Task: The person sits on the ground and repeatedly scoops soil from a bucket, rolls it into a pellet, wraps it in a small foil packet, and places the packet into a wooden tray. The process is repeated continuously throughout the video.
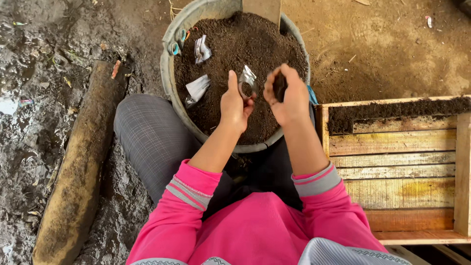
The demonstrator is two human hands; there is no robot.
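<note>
A grey tub [168, 73] heaped with dark soil [235, 49] stands in front of my knees. Over the soil my left hand [234, 105] holds a small clear plastic bag [247, 83] with its mouth held open. My right hand [287, 95] is cupped around a pinch of soil [279, 86], just right of the bag's mouth. Two more crumpled plastic bags [198, 88] lie on the soil at the tub's left side.
A wooden slatted crate [397, 167] lies to my right, with a row of soil along its far edge. A muddy log [81, 157] lies on wet ground at my left. Dry bare earth lies beyond the tub.
</note>
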